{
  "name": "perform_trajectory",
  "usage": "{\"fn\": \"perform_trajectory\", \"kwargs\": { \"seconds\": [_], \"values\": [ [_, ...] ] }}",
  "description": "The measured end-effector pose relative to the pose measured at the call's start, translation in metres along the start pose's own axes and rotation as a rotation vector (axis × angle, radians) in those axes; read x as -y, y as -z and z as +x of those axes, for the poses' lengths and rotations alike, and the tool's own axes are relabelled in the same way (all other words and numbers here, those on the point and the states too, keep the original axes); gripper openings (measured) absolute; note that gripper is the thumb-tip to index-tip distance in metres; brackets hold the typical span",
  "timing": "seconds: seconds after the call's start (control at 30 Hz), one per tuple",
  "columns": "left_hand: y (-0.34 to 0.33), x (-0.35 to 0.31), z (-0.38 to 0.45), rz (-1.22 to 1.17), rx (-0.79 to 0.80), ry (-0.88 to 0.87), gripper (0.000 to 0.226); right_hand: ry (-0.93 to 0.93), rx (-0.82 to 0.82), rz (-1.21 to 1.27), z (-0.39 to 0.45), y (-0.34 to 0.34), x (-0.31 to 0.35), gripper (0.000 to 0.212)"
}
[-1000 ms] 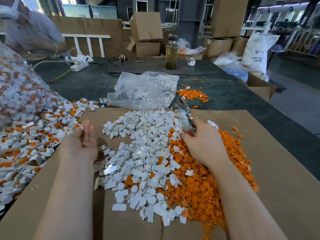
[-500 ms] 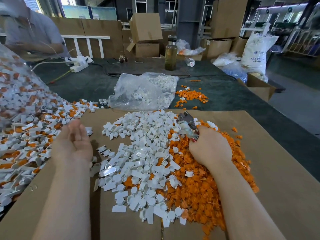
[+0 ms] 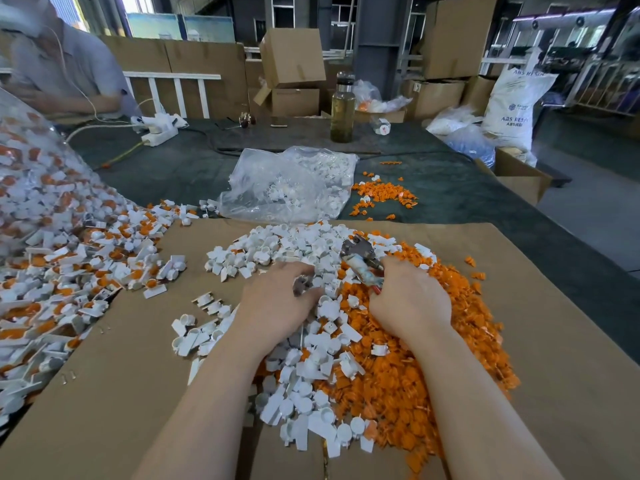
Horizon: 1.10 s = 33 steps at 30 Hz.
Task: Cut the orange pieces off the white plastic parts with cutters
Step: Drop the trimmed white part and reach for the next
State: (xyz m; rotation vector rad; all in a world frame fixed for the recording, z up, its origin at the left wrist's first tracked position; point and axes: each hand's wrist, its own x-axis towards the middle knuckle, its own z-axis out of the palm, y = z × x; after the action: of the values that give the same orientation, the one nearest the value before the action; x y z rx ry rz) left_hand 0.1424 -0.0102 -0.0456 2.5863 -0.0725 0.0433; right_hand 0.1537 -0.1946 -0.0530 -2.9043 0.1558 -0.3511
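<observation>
My right hand (image 3: 410,301) grips the handles of the metal cutters (image 3: 360,258), whose jaws point up and away over the heap. My left hand (image 3: 277,301) sits just left of the cutters with its fingers curled round a small blurred plastic part (image 3: 300,284). Both hands hover over a mound of cut white parts (image 3: 294,247) and a mound of cut orange pieces (image 3: 415,375) on a cardboard sheet (image 3: 554,341). White parts with orange pieces still attached (image 3: 69,271) lie spread out at the left.
A clear bag (image 3: 287,185) of white parts lies behind the cardboard, with a small orange scatter (image 3: 381,195) beside it. Further back stand a bottle (image 3: 342,109) and a power strip (image 3: 159,129). Another person (image 3: 62,64) sits at the far left. Boxes line the back.
My left hand has come from the uncut pile at the left to the middle, beside the cutters, now holding a small part. My right hand with the cutters has shifted slightly.
</observation>
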Motion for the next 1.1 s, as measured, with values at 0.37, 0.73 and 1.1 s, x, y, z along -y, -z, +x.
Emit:
{"fn": "perform_trajectory", "kwargs": {
  "seconds": [0.37, 0.73, 1.1],
  "values": [
    [-0.004, 0.001, 0.003, -0.111, -0.181, -0.020, 0.017, 0.011, 0.016, 0.016, 0.001, -0.002, -0.001, 0.024],
    [-0.003, -0.006, -0.002, -0.238, -0.235, -0.117, 0.022, 0.095, -0.013, 0.321, 0.004, 0.008, -0.001, 0.019],
    [-0.003, -0.020, -0.007, -0.577, -0.212, -0.137, 0.016, 0.253, 0.021, 0.651, -0.003, 0.016, 0.009, 0.024]
  ]
}}
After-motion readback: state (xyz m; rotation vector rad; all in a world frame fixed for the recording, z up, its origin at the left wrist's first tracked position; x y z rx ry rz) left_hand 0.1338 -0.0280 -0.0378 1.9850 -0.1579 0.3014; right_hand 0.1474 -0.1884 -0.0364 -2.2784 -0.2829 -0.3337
